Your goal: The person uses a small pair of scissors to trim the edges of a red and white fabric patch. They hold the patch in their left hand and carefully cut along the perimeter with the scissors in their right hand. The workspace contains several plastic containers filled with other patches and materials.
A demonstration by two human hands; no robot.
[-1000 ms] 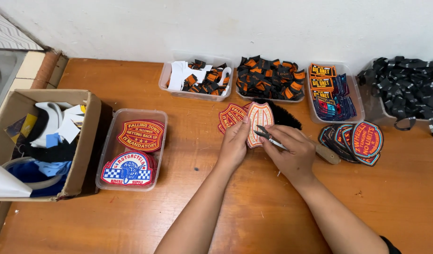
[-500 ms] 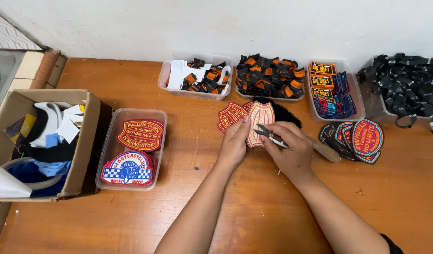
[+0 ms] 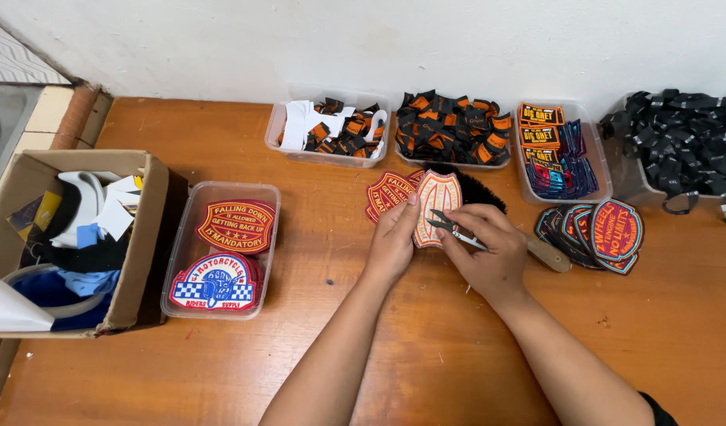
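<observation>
My left hand [image 3: 394, 241] holds a shield-shaped embroidered patch [image 3: 436, 196], turned so its pale orange-lined back faces up, just above the wooden table [image 3: 316, 347]. My right hand [image 3: 487, 251] grips small metal thread snips [image 3: 451, 228], whose blades point at the patch's right edge. Under the held patch lies a red patch [image 3: 385, 193] with its front up. A black-bristled brush [image 3: 489, 201] with a wooden handle lies behind my right hand.
A clear tub [image 3: 262, 197] at the left holds red and blue patches beside an open cardboard box [image 3: 142, 244] of scraps. Along the wall stand trays of orange-black labels [image 3: 331, 126] [image 3: 454, 126], a tray of small patches [image 3: 556, 146] and black straps [image 3: 682, 138]. Stacked round patches [image 3: 600, 233] lie at the right.
My hands and the patch have stayed nearly still. The snips have shifted slightly against the patch's edge.
</observation>
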